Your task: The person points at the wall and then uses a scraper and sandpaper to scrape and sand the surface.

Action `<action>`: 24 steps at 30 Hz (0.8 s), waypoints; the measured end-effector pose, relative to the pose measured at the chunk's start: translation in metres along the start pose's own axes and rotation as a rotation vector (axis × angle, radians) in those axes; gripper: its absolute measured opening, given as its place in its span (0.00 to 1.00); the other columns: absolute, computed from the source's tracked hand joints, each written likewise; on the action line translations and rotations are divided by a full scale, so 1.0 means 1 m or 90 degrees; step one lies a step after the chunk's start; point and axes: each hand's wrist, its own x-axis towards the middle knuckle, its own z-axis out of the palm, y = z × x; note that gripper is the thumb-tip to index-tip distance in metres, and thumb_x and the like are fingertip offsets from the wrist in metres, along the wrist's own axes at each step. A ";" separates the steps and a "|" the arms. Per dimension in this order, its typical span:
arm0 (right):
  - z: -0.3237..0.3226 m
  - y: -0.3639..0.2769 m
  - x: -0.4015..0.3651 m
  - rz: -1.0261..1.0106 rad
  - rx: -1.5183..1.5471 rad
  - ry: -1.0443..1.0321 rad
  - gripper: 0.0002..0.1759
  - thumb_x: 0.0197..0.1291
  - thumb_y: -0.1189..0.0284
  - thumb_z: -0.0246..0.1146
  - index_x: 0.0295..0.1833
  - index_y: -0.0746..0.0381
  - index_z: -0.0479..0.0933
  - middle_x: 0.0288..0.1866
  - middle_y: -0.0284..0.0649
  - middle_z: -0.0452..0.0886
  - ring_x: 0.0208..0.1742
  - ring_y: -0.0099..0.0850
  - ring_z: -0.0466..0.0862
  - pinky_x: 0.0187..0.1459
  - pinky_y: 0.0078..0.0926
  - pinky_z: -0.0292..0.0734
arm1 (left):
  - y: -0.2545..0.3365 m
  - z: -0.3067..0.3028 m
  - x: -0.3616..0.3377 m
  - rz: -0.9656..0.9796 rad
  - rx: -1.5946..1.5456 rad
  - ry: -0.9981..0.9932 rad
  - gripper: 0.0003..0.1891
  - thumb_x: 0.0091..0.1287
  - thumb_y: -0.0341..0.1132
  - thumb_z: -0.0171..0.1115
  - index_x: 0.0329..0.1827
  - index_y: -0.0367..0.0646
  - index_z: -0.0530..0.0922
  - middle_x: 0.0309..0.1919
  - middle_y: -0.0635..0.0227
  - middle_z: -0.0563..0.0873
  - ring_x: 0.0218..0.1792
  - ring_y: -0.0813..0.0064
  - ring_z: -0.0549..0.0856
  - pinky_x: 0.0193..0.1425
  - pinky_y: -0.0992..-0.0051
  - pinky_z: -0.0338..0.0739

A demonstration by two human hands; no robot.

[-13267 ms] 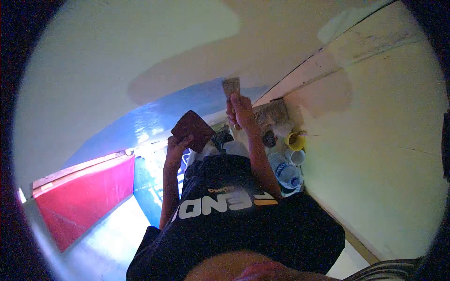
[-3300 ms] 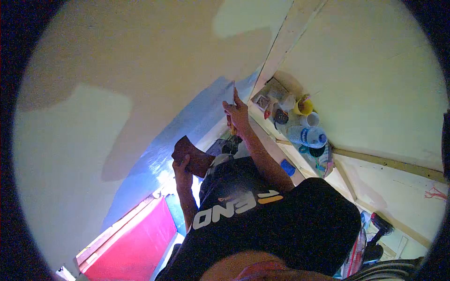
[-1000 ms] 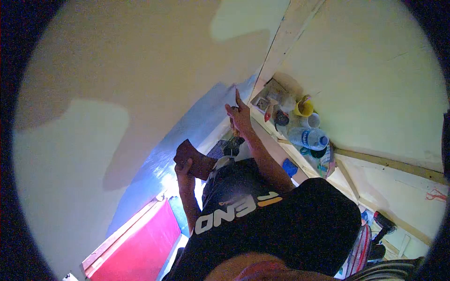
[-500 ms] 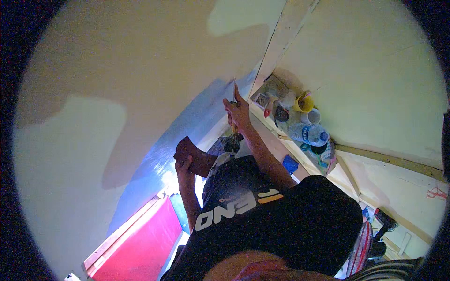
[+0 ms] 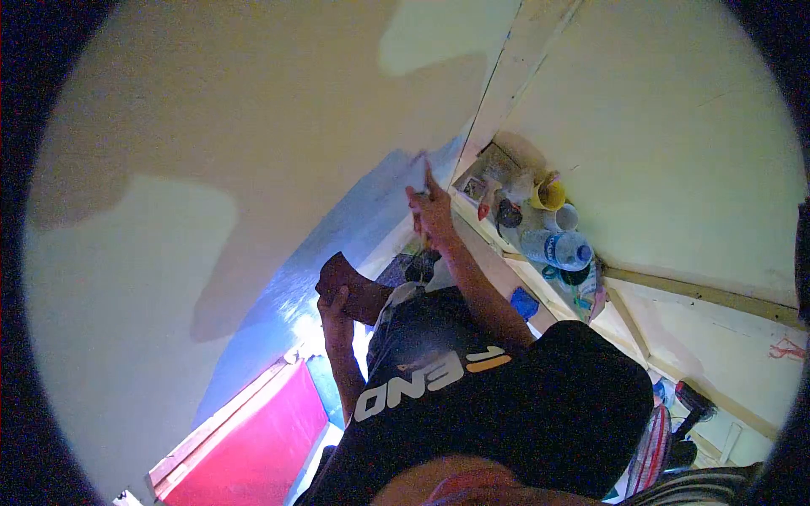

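Observation:
My left hand grips a dark brown flat piece with curved edges, thumb laid over its face. The piece reaches toward my lap, in front of my black shirt. Farther forward and to the right, my right hand is raised, with one finger pointing up and the others curled. It holds a slim stick-like tool, whose yellowish part shows below the fingers; its far end is blurred. The two hands are apart.
On a ledge to the right stand a yellow cup, a white cup and a clear plastic bottle, among small items. A blue bundle lies below it. A red panel is at lower left; pale walls surround me.
The brown piece has tilted slightly in my left hand, with more of its face showing. My right hand stays raised in nearly the same place, and the view has shifted slightly.

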 end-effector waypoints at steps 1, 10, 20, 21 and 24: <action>-0.003 -0.001 0.008 -0.016 0.005 0.014 0.43 0.60 0.69 0.64 0.76 0.50 0.48 0.16 0.26 0.68 0.08 0.17 0.63 0.08 0.19 0.60 | 0.000 0.001 -0.001 -0.001 0.003 -0.003 0.20 0.58 0.31 0.67 0.52 0.34 0.75 0.46 0.62 0.82 0.48 0.66 0.82 0.55 0.66 0.75; -0.007 0.003 0.012 -0.004 0.005 0.014 0.44 0.60 0.71 0.63 0.77 0.51 0.45 0.15 0.28 0.69 0.09 0.18 0.62 0.09 0.20 0.61 | -0.001 -0.006 -0.001 -0.028 0.030 -0.003 0.22 0.58 0.32 0.67 0.54 0.33 0.72 0.48 0.62 0.81 0.51 0.66 0.80 0.58 0.65 0.72; -0.005 0.009 0.007 0.011 0.032 -0.013 0.43 0.60 0.71 0.64 0.76 0.48 0.49 0.17 0.27 0.69 0.09 0.17 0.63 0.09 0.19 0.60 | -0.014 -0.021 0.001 -0.030 -0.003 0.058 0.23 0.60 0.30 0.66 0.57 0.36 0.70 0.49 0.61 0.80 0.51 0.66 0.80 0.59 0.65 0.72; -0.005 0.007 0.005 0.012 0.014 -0.018 0.42 0.60 0.71 0.65 0.76 0.48 0.51 0.16 0.26 0.67 0.09 0.17 0.63 0.09 0.19 0.60 | -0.014 -0.015 -0.001 -0.028 -0.027 0.071 0.23 0.60 0.29 0.66 0.57 0.36 0.70 0.50 0.61 0.80 0.51 0.66 0.80 0.59 0.65 0.72; -0.011 0.007 0.018 -0.012 0.004 0.042 0.42 0.60 0.70 0.65 0.75 0.48 0.51 0.16 0.27 0.69 0.09 0.17 0.63 0.09 0.20 0.60 | -0.013 -0.014 0.002 -0.033 -0.024 0.043 0.23 0.59 0.27 0.67 0.57 0.37 0.71 0.50 0.62 0.80 0.51 0.66 0.80 0.58 0.66 0.73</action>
